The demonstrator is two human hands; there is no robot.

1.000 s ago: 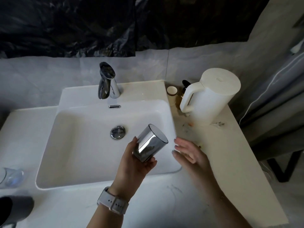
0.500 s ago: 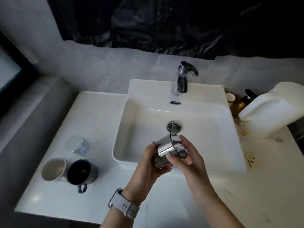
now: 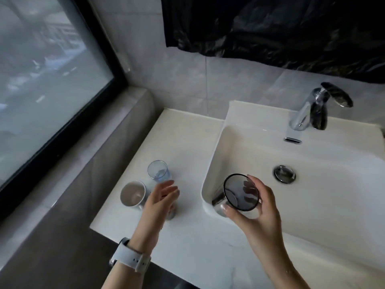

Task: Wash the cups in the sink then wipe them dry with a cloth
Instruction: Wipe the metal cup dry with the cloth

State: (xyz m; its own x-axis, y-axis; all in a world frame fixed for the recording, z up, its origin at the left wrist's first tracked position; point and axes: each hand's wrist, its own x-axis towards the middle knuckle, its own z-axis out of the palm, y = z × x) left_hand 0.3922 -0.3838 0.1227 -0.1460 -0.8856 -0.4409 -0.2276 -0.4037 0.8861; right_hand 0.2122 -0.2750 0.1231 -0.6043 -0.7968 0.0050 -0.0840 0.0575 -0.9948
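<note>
two hands, one cup over the basin edge

right hand (image 3: 261, 213) grips the chrome cup (image 3: 237, 195), tilted, over the sink (image 3: 214, 155)'s front-left corner. left hand (image 3: 160, 200) hangs open, fingers relaxed, above the mugs near the counter (image 3: 187, 130)'s front-left corner — grey mug (image 3: 133, 193), clear glass (image 3: 158, 172) behind. likely risks: wet chrome slipping; a careless reach toppling the glass. no writing readable.

One head-worn view looks steeply down, close over the sink (image 3: 218, 142) and countertop (image 3: 183, 138) (window at left).
</note>
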